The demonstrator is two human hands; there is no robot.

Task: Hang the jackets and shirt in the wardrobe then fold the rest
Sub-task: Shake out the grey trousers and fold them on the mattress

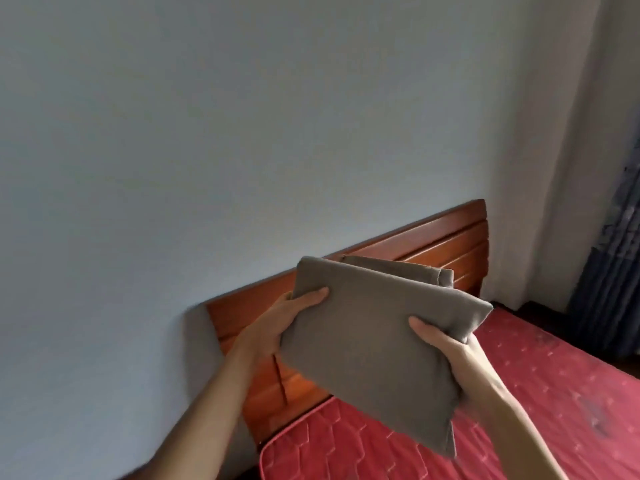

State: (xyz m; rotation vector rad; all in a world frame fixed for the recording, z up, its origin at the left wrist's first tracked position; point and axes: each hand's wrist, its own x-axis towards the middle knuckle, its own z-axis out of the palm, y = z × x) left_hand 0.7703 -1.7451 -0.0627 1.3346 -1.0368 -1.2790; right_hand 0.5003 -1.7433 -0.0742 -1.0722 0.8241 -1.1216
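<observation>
STEP: folding stage, by the look | HOLD: left hand (277,323) and right hand (450,351) each grip a side of the folded grey-brown cloth garment (374,334), aloft over the red quilted mattress (554,393) | NEXT: likely lay it flat, layers kept square.

left hand (277,323), right hand (453,358) bare; forearms (211,403) bare to frame edge.

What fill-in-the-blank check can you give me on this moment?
The left hand and right hand hold the folded garment ____ the mattress.
The mattress is ____ in colour.
The headboard is made of ____.
Missing: above; red; wood.
</observation>
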